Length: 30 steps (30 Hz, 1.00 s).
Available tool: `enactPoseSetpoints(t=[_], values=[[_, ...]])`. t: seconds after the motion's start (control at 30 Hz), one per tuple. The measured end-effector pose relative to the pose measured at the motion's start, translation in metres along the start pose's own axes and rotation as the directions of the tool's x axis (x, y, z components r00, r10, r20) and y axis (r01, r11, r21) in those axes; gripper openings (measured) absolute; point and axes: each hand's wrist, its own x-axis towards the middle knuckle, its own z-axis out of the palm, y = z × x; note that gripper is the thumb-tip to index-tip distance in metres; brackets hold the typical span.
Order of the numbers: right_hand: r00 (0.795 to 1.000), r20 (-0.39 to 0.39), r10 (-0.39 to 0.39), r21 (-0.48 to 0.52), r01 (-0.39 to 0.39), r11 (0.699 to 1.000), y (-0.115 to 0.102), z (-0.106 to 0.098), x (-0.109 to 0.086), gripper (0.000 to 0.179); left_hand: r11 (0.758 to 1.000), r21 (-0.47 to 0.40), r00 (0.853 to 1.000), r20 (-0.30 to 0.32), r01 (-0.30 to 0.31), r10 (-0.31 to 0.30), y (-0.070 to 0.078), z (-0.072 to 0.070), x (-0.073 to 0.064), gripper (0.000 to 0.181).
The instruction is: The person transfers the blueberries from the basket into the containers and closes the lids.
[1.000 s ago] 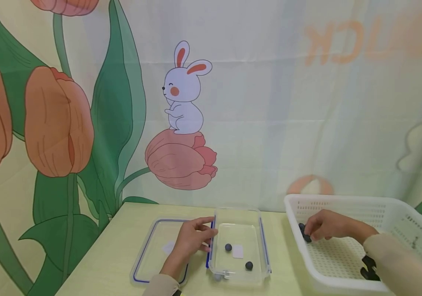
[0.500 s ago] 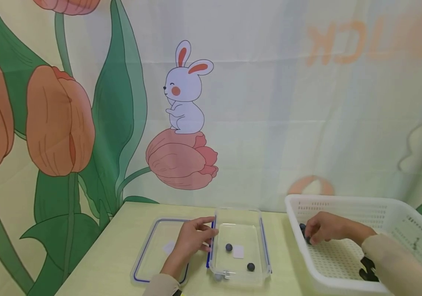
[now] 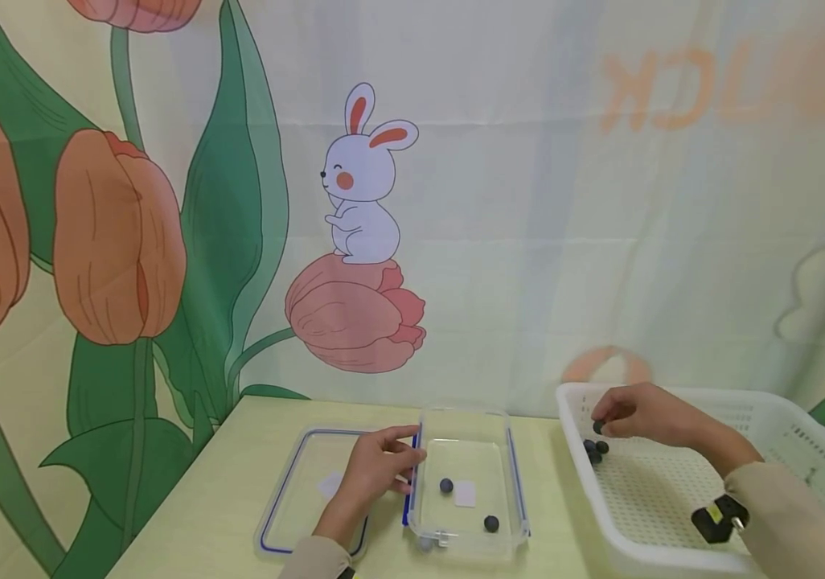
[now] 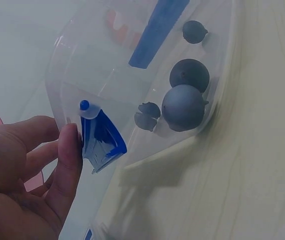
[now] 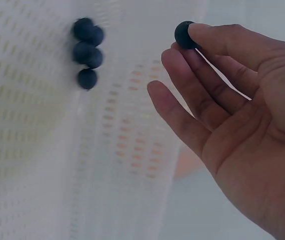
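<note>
One berry [image 5: 183, 35] in the thumb-and-finger pinch of the right hand [image 3: 644, 412], by the far left corner of the basket [image 3: 658, 486], apart from the clustered berries [image 5: 82, 52], left hand [image 3: 372, 466] loosely spread against the clear box [image 3: 474, 462] — squeeze softly, just enough against slipping!

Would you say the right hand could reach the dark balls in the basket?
Probably yes: the right hand is close to the dark balls with nothing visibly between, though it pinches another ball.

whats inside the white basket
Inside the white basket, a small cluster of dark balls sits at one side; the right hand pinches one more ball apart from them. The sleeve covers part of the floor, so anything beneath can't be seen.
</note>
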Motion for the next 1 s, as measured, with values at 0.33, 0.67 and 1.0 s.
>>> enactPoseSetpoints(t=[0.33, 0.67, 1.0], values=[[0.989, -0.15, -0.02, -0.033, 0.015, 0.999, -0.04, -0.011, -0.008, 0.024, 1.0, 0.006, 1.0, -0.004, 0.005, -0.005, -0.002, 0.001, 0.0, 0.048], [0.963, -0.25, -0.097, -0.018, 0.095, 0.995, -0.077, 0.0, -0.017, 0.021, 1.0, 0.021, 1.0, -0.006, 0.019, -0.019, -0.003, 0.0, 0.002, 0.047], [0.957, -0.258, -0.133, 0.119, 0.168, 0.979, -0.106, 0.034, -0.02, 0.018, 1.0, 0.017, 1.0, -0.007, 0.003, -0.003, -0.002, 0.0, 0.003, 0.047]])
